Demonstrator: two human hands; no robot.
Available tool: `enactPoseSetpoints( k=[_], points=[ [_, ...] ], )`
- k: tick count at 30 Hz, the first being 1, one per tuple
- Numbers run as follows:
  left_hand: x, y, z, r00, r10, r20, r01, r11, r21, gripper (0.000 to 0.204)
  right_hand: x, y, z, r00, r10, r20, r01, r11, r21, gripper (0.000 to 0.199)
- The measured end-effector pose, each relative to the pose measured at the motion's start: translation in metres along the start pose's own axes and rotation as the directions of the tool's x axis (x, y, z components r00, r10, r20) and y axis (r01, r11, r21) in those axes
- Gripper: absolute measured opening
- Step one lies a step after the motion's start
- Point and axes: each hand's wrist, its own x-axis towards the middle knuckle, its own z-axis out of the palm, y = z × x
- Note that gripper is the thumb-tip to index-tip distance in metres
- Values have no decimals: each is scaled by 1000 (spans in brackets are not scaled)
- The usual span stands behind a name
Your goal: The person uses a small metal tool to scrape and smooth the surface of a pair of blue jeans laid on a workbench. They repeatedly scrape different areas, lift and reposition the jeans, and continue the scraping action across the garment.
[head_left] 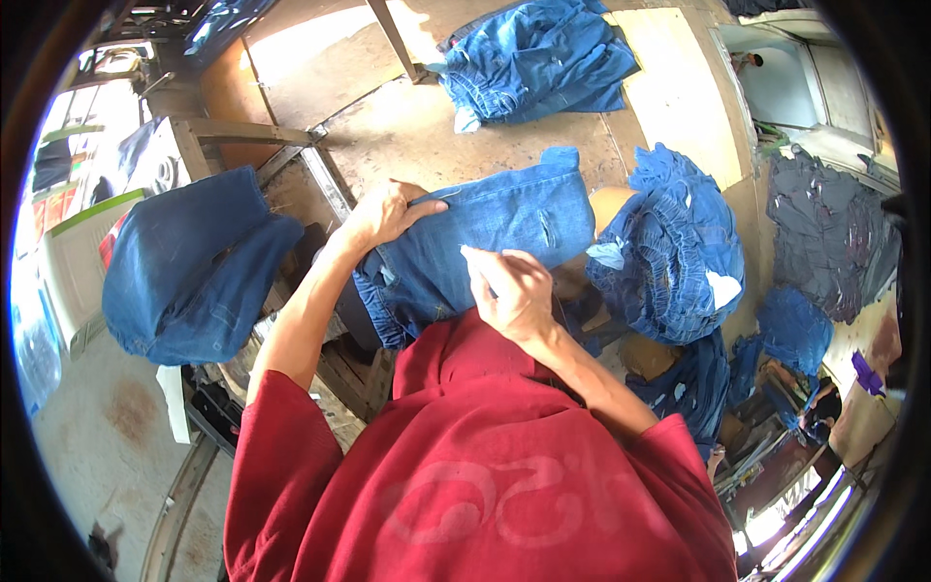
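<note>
A pair of blue denim jeans (504, 218) lies across my lap and the wooden table edge. My left hand (386, 211) pinches the top edge of the denim at its left end. My right hand (519, 291) is closed around a small white piece (475, 257) pressed against the fabric's near side. A short slit shows in the denim to the right of my hands. My red shirt fills the lower part of the view.
A folded stack of jeans (533, 58) rests at the far side of the wooden table (417, 136). A bunched heap of blue garments (669, 262) sits at my right. Denim (189, 267) drapes over a stand at my left. Dark grey clothes (829, 233) lie far right.
</note>
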Motion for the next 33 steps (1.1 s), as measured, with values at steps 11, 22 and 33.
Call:
enactPoseSetpoints(
  k=[11,22,33],
  points=[
    [29,-29,-24,974,216,70,-215,976,-17,43,16,-3,54,994,91,-63,-103,964,-243,25],
    [30,-35,-15,958,270,-100,-281,951,-125,34,36,-6,73,989,148,-2,-140,924,-355,18],
    [28,-36,-12,962,248,-115,-261,957,-124,32,35,-6,72,979,202,-42,-205,939,-275,20]
  ],
)
